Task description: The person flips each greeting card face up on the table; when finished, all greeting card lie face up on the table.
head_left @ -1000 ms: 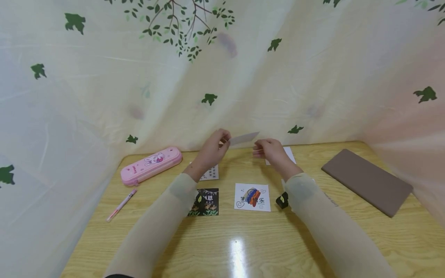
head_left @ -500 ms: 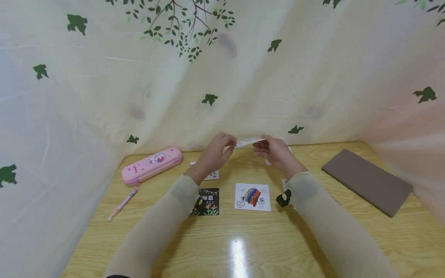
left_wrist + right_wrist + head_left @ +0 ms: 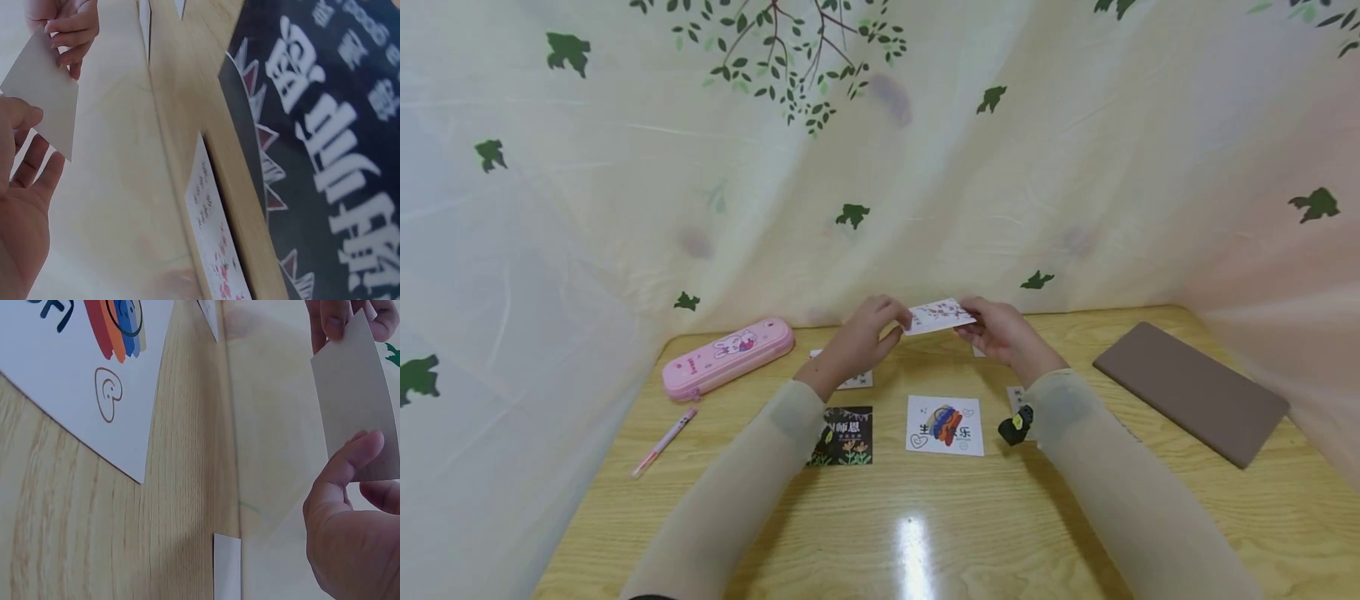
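A white card [image 3: 940, 315] printed with small reddish blossoms is held up above the far part of the table. My left hand [image 3: 867, 337] pinches its left end between thumb and fingers. At the right end, my right hand [image 3: 1003, 337] grips it the same way. Both wrist views show the card's plain back [image 3: 353, 394]. Below the hands lie a black card [image 3: 853, 435] with white lettering and a white card [image 3: 945, 427] with a coloured-stripe drawing. My left wrist partly covers another printed card [image 3: 857, 381]; further cards show only slivers beside my right arm.
At the back left lies a pink pencil case [image 3: 727, 357], with a pink pen [image 3: 664, 442] in front of it. A flat grey-brown notebook [image 3: 1191, 393] lies at the right. A pale leaf-patterned curtain [image 3: 925, 192] hangs along the table's back edge.
My right hand has taken hold of the card's right end; earlier only the left hand held it. The card has tilted, so its printed face shows in the head view.
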The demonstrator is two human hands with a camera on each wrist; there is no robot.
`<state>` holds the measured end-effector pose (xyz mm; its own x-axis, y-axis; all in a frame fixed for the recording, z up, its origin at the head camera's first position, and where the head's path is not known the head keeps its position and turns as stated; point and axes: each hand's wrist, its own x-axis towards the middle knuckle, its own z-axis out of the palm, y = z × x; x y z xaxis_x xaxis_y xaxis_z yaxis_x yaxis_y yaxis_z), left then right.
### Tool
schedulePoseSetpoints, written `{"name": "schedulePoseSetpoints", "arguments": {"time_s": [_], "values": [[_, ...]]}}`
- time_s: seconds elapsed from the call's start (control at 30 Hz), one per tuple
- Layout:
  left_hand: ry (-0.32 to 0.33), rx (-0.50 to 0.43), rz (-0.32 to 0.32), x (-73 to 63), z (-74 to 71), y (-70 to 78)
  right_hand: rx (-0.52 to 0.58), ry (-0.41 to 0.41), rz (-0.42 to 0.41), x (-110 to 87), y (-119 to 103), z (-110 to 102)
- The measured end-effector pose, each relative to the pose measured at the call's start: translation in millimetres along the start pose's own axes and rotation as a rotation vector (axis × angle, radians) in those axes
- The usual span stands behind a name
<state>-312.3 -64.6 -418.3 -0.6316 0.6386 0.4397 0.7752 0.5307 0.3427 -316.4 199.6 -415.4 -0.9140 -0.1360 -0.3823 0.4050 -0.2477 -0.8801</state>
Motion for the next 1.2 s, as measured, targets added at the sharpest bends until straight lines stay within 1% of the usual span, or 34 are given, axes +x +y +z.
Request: {"name": "schedulePoseSetpoints", "arguments": {"time_s": [0.07, 0.2, 0.37, 0.53, 0.67, 0.7, 0.77, 0.8, 0.87, 0.93, 0.97, 1.03, 1.1, 1.2], "values": [[0.005, 0.005, 0.023, -0.8, 0.8, -1.9, -0.032, 0.01, 0.007, 1.0, 0.4, -0.7], [-0.005, 0.013, 0.045, -2.0, 0.6, -3.3, -0.081, 0.012, 0.02, 2.6, 0.7, -2.5], [-0.024, 0.027, 0.047, -3.0, 0.5, -4.4, -0.152, -0.001, 0.011, 2.7, 1.0, -3.6], [-0.036, 0.031, 0.035, -3.2, 1.3, -6.0, -0.183, -0.023, 0.002, 3.1, 1.6, -4.2], [-0.026, 0.033, 0.029, -3.3, 1.5, -6.2, -0.203, -0.025, 0.007, 3.2, 1.9, -4.0], [-0.022, 0.034, 0.023, -3.3, 1.6, -6.2, -0.208, -0.024, 0.009, 3.2, 2.0, -4.1], [-0.018, 0.04, -0.007, -3.1, 1.9, -6.1, -0.222, -0.023, 0.009, 3.7, 2.4, -4.2], [-0.016, 0.04, -0.033, -2.9, 2.3, -6.1, -0.227, -0.022, 0.01, 4.0, 2.6, -4.2], [-0.011, 0.021, -0.118, -2.4, 2.9, -5.6, -0.235, -0.022, 0.006, 4.5, 3.1, -4.1], [0.014, -0.029, -0.225, -0.9, 3.7, -4.9, -0.242, -0.021, 0.002, 4.8, 3.3, -3.7], [0.032, -0.077, -0.287, 0.0, 4.1, -4.4, -0.244, -0.019, -0.001, 4.9, 3.3, -3.4], [0.078, -0.214, -0.413, 2.0, 4.2, -2.9, -0.249, -0.017, -0.006, 5.0, 3.1, -2.9], [0.125, -0.371, -0.519, 4.6, 4.0, -1.7, -0.26, -0.007, -0.007, 5.1, 2.8, -2.5], [0.156, -0.616, -0.67, 6.5, 2.1, -0.1, -0.278, 0.005, -0.005, 4.9, 2.5, -0.2]]}}
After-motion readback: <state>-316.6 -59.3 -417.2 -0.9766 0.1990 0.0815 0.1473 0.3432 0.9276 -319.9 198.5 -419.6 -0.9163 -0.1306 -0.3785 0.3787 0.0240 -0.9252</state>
